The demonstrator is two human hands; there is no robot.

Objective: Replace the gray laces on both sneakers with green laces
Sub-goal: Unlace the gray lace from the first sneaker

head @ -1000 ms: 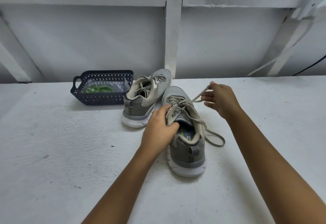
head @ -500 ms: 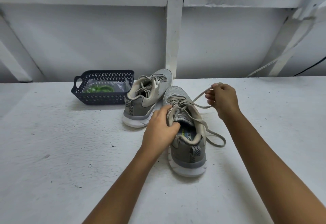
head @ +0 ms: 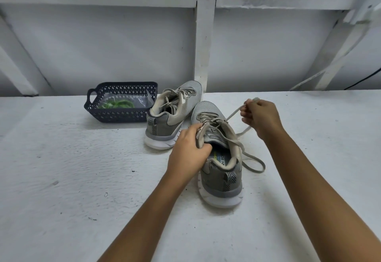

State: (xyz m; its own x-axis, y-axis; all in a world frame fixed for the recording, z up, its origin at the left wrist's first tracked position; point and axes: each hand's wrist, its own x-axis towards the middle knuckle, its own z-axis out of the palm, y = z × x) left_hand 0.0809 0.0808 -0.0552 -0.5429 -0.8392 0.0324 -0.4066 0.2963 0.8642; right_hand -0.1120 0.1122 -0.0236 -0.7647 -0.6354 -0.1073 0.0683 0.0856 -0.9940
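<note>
Gray lace [head: 234, 114] runs taut from the near sneaker [head: 221, 179] toward two o'clock, where our right hand [head: 262, 118] pinches its end in curled fingers. Our left hand [head: 188, 151] grips that sneaker at the tongue and collar. A loose loop of the same lace lies on the desk [head: 61, 179] at three o'clock of the heel. At eleven o'clock, just beside, stands the second sneaker [head: 175, 115]. At its nine o'clock a dark basket [head: 121, 116] holds green laces [head: 118, 103].
</note>
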